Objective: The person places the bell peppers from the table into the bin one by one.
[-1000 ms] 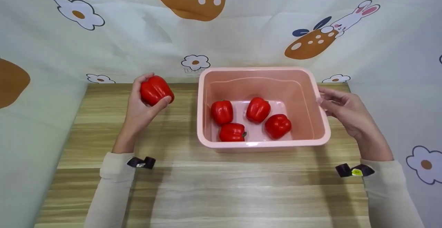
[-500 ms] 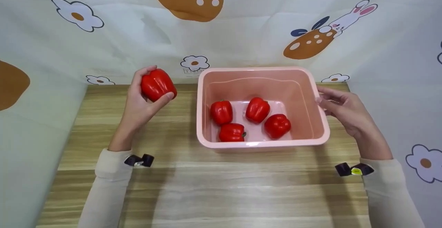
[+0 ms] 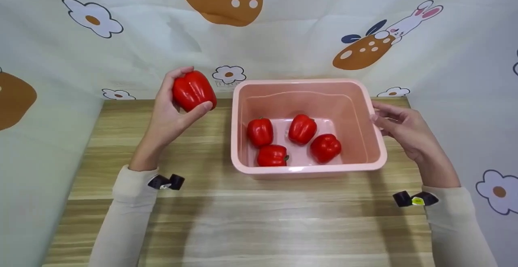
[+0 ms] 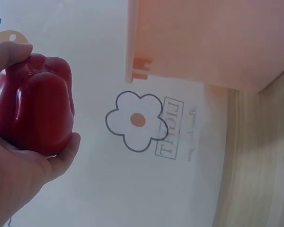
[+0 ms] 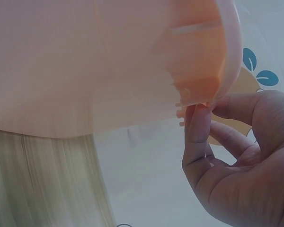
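A red bell pepper (image 3: 194,91) is gripped in my left hand (image 3: 168,117), raised above the table to the left of a pink plastic bin (image 3: 309,169). The left wrist view shows the thumb and fingers around this bell pepper (image 4: 40,104), with the bin's side (image 4: 213,42) a short way off. Inside the bin lie several more red bell peppers (image 3: 302,129) on its bottom, one of them partly hidden by the front wall. At the bin's right end my right hand (image 3: 408,131) pinches the rim; in the right wrist view thumb and fingers (image 5: 199,125) hold the rim's edge.
The bin stands on a wood-grain table (image 3: 291,218), near its back edge. Behind the table hangs a pale cloth (image 3: 283,48) printed with flowers and a rabbit, and similar cloth covers both sides.
My left hand has lifted the bell pepper higher and carried it rightward, closer to the bin. The right hand stays on the rim, and the bin and the peppers in it have not moved.
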A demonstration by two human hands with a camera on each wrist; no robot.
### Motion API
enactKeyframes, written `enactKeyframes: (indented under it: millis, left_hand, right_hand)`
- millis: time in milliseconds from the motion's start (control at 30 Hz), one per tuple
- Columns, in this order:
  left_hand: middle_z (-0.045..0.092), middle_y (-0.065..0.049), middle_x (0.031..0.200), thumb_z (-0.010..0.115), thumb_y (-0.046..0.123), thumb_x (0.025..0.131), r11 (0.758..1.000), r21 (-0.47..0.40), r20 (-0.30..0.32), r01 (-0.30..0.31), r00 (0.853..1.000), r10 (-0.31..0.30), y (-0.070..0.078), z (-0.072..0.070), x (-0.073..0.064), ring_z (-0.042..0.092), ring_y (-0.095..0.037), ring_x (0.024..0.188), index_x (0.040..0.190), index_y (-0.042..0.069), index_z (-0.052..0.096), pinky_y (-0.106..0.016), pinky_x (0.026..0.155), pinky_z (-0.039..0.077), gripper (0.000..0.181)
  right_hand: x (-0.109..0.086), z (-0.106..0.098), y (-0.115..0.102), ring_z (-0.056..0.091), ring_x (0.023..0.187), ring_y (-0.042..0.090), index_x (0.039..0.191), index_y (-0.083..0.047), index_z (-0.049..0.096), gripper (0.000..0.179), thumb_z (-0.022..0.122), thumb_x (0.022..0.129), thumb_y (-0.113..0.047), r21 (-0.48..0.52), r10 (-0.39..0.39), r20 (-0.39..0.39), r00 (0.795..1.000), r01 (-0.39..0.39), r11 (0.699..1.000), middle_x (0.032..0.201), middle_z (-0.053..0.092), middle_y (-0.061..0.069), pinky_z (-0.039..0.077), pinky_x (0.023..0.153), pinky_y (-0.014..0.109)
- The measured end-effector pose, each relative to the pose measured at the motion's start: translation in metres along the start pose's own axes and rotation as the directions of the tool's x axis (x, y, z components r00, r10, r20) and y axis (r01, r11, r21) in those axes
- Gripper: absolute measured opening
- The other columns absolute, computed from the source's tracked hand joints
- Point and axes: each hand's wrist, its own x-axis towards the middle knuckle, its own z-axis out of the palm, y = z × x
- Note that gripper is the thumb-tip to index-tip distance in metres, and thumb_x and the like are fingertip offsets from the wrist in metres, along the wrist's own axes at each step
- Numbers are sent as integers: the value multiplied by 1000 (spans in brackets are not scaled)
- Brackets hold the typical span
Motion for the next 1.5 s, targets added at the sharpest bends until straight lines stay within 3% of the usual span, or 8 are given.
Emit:
enactKeyframes:
  millis: [267,500,700,967,1133,1267,1500]
  left_hand:
    - [49,3,145,83,18,78,1000,-24,15,-13,1000,13,17,1,4,46,-18,133,144,24,44,-35,97,57,76]
    - [48,4,146,84,18,77,999,-26,35,-43,998,43,23,6,7,45,-16,135,145,22,43,-34,98,57,80]
    - [49,2,146,83,15,77,996,-74,61,-50,997,54,25,12,11,47,-18,133,144,21,43,-36,97,58,78]
    - [49,6,144,85,21,77,999,5,138,-52,989,51,37,18,18,47,-15,132,144,23,43,-44,98,57,80]
    - [49,8,143,85,23,77,997,34,198,-67,978,59,44,27,24,48,-14,131,144,23,43,-44,97,58,79]
    - [49,8,143,85,27,78,989,82,245,-120,965,97,45,37,28,49,-12,129,144,20,42,-42,97,58,78]
    - [50,8,141,84,34,78,952,217,368,-218,921,127,50,56,32,49,-8,125,142,27,43,-40,95,58,76]
  right_hand:
    - [2,3,2,71,82,9,144,-3,53,55,70,94,-20,-41,15,-2,1000,-15,999,101,67,1,61,71,23]
    - [3,4,1,70,81,9,144,-3,53,55,70,95,-22,-68,10,-8,1000,-10,998,100,67,-1,61,70,22]
    - [2,3,0,71,82,9,144,-2,53,56,71,94,-19,-13,25,-4,1000,-25,1000,101,67,1,61,70,23]
    - [1,3,-4,71,84,8,144,-6,55,55,70,95,-24,-95,63,-54,997,-68,993,102,68,-4,61,72,24]
    - [1,3,-5,72,86,7,144,-6,55,54,69,95,-25,-127,65,-67,996,-73,989,102,69,-5,62,73,25]
    - [1,3,-4,71,86,7,144,-7,55,54,69,95,-26,-128,62,-69,996,-70,989,103,69,-6,62,73,24]
    - [1,2,-2,70,84,9,144,-8,55,52,69,96,-24,-126,50,-65,997,-58,990,101,69,-5,61,73,23]
